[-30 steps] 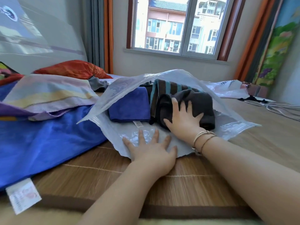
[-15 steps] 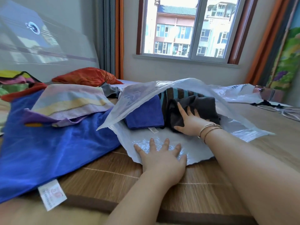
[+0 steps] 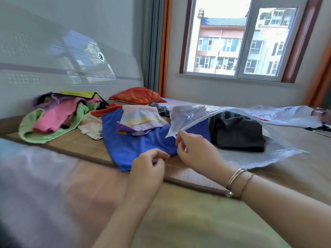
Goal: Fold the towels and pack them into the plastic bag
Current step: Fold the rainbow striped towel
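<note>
The clear, crinkled plastic bag (image 3: pixel 250 154) lay on the woven bamboo mat (image 3: pixel 93 149), its mouth gaping toward the person, upper flap lifted like a tent. Inside, a folded dark grey towel (image 3: pixel 238 135) sat on the bag's lower sheet, and beside it, on its left, a folded blue towel (image 3: pixel 198 129) showed under the flap. And there was the right hand (image 3: pixel 197 151), two bangles on the wrist, fingers curled at the flap's near corner; whether they actually pinched the plastic, I could not tell. The left hand (image 3: pixel 148 167) was curled at the near edge of a large royal-blue towel (image 3: pixel 129 145), which spread flat just left of the bag; its grip on the cloth looked likely but was not plain. On that blue towel rested a pastel striped towel (image 3: pixel 141 117), loosely folded. Further left, a heap of pink, green and purple cloths (image 3: pixel 53 119) was bunched against the pale headboard (image 3: pixel 62 56).
</note>
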